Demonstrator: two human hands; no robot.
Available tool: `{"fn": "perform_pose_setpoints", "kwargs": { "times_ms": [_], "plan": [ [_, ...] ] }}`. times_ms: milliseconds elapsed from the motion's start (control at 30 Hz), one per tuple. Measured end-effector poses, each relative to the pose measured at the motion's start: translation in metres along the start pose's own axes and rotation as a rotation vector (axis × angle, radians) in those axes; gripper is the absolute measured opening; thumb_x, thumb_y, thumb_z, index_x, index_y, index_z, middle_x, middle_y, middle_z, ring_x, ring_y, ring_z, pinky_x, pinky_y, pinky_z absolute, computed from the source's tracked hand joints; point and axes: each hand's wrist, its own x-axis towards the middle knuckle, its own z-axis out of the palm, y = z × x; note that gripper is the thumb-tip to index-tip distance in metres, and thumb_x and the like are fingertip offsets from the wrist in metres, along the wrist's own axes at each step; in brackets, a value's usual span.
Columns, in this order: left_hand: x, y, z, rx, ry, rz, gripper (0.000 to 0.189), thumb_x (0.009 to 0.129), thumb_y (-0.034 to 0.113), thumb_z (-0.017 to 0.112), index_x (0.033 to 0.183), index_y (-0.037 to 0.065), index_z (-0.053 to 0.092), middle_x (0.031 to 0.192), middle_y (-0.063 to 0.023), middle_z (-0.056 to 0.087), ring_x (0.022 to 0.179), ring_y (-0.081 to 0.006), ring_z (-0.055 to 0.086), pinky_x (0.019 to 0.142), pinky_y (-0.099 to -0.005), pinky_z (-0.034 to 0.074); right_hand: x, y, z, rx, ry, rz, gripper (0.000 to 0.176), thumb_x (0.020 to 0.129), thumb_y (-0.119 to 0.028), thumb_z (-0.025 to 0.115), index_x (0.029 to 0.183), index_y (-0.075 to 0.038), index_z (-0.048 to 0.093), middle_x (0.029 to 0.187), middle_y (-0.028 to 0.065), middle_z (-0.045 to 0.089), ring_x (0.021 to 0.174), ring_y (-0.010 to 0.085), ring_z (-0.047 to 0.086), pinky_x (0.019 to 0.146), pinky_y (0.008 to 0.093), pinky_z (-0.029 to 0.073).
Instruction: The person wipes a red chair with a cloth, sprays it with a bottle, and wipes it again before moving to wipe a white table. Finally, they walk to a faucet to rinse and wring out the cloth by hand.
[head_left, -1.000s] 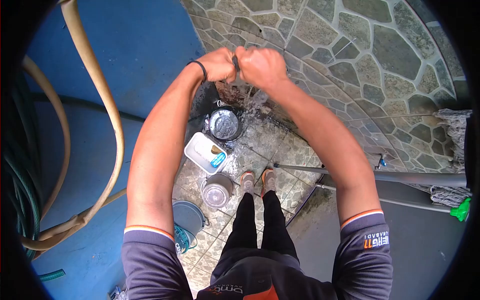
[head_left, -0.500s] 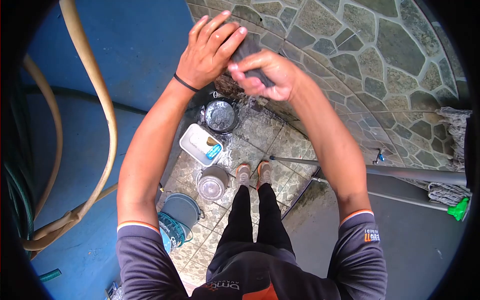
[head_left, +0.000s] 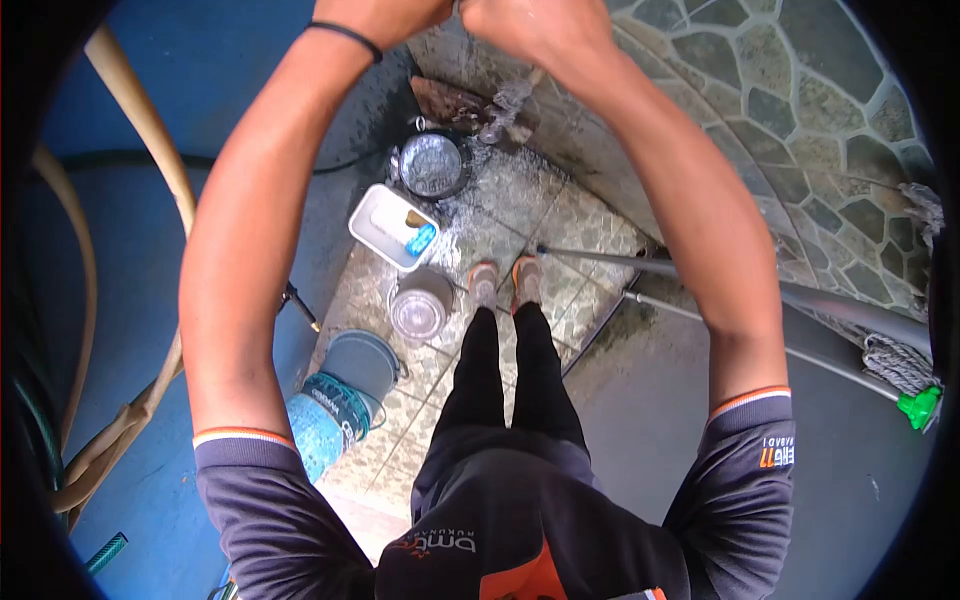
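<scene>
At the top edge of the head view, my left hand (head_left: 385, 14) and my right hand (head_left: 540, 22) are close together, nearly touching. Both look closed, though the frame cuts off most of their fingers. The dark grey cloth they gripped a moment ago lies beyond the edge now. A splash of water (head_left: 508, 105) falls just below my hands. Further down, on the wet tiled floor, stands a dark round pot (head_left: 432, 165) with foamy water in it.
A white basin (head_left: 380, 225) holding a blue packet (head_left: 421, 239), a lidded grey pail (head_left: 418, 308), a grey bucket (head_left: 365, 358) and a light-blue bucket (head_left: 322, 415) line the left. Poles with a mop head (head_left: 895, 365) are at right. Thick beige hoses (head_left: 150, 110) hang left.
Both hands have moved up to the frame's top edge and closer together. The cloth has gone out of view. Water now falls beneath the hands.
</scene>
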Motion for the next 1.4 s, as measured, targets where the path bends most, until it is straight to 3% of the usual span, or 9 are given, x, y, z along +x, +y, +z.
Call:
{"fn": "perform_pose_setpoints", "kwargs": {
  "times_ms": [333,433,500,633,800,900,1233,1267,1400],
  "plan": [
    [-0.032,-0.027,0.069,-0.634,-0.703,-0.314,0.018,0.071,0.017,0.069,0.080,0.001,0.071,0.075,-0.0216,0.068,0.074,-0.0249,0.068,0.068,-0.0372,0.052,0.004,0.038,0.070,-0.239,-0.111,-0.366,0.024,0.080,-0.023,0.063,0.090,-0.002,0.064,0.077,0.0228,0.070,0.075,0.0376,0.071,0.066,0.0469,0.057],
    [-0.034,-0.020,0.061,-0.651,-0.715,-0.339,0.018,0.071,0.015,0.071,0.078,-0.002,0.071,0.082,-0.0203,0.071,0.081,-0.0271,0.069,0.073,-0.0384,0.053,0.000,0.038,0.077,-0.207,-0.075,-0.348,0.025,0.081,-0.024,0.064,0.091,-0.002,0.065,0.076,0.0235,0.070,0.074,0.0382,0.071,0.065,0.0474,0.057],
    [-0.058,-0.033,0.097,-0.463,-0.540,-0.181,0.047,0.071,0.008,0.074,0.114,0.008,0.057,0.089,-0.0155,0.065,0.080,-0.0349,0.066,0.073,-0.0407,0.053,-0.014,0.047,0.092,-0.153,-0.068,-0.324,0.031,0.078,-0.025,0.070,0.095,-0.002,0.059,0.076,0.0235,0.069,0.075,0.0395,0.071,0.065,0.0491,0.056],
    [-0.106,-0.006,0.134,-0.674,-0.169,-0.614,0.075,0.068,0.010,0.069,0.136,-0.001,0.039,0.129,-0.0302,0.053,0.118,-0.0441,0.056,0.101,-0.0406,0.046,-0.056,0.047,0.119,0.015,-0.082,-0.095,0.040,0.076,-0.021,0.075,0.100,-0.001,0.049,0.076,0.0229,0.069,0.073,0.0427,0.069,0.064,0.0494,0.057],
    [-0.155,0.031,0.192,-2.190,-0.105,-1.322,0.036,0.076,0.013,0.056,0.111,0.002,0.055,0.083,-0.0064,0.058,0.074,-0.0200,0.058,0.062,-0.0355,0.047,-0.091,0.076,0.154,0.872,-0.380,0.534,0.052,0.075,-0.018,0.078,0.115,-0.002,0.048,0.089,0.0171,0.070,0.075,0.0235,0.070,0.067,0.0392,0.057],
    [-0.135,0.071,0.200,-1.668,-0.244,-1.350,0.042,0.090,0.032,0.067,0.113,0.000,0.055,0.098,-0.0081,0.066,0.081,-0.0171,0.062,0.072,-0.0353,0.052,-0.102,0.131,0.214,1.265,-0.279,0.499,0.064,0.072,-0.011,0.078,0.125,-0.001,0.044,0.098,0.0122,0.067,0.087,0.0173,0.066,0.079,0.0344,0.053],
    [-0.095,0.093,0.237,-1.065,-0.161,-0.850,0.029,0.093,0.003,0.054,0.122,0.001,0.053,0.111,-0.0138,0.067,0.101,-0.0196,0.065,0.087,-0.0335,0.050,-0.081,0.179,0.197,1.521,-0.297,0.686,0.041,0.080,0.002,0.065,0.119,-0.007,0.058,0.107,0.0068,0.067,0.094,0.0193,0.066,0.086,0.0388,0.053],
    [-0.097,0.091,0.247,-1.091,0.011,-0.776,0.031,0.093,0.015,0.055,0.123,0.007,0.054,0.101,-0.0262,0.067,0.097,-0.0445,0.065,0.084,-0.0470,0.050,-0.080,0.182,0.195,1.626,-0.324,0.601,0.037,0.082,0.002,0.063,0.118,-0.006,0.059,0.108,0.0075,0.067,0.096,0.0201,0.066,0.088,0.0398,0.054],
    [-0.085,0.090,0.233,-0.878,0.006,-0.913,0.026,0.090,0.022,0.060,0.113,0.009,0.060,0.093,-0.0246,0.069,0.092,-0.0474,0.064,0.079,-0.0507,0.051,-0.085,0.171,0.197,1.862,-0.175,0.687,0.037,0.083,0.000,0.062,0.120,-0.003,0.053,0.098,0.0090,0.067,0.090,0.0204,0.067,0.078,0.0384,0.055]
  ]
}}
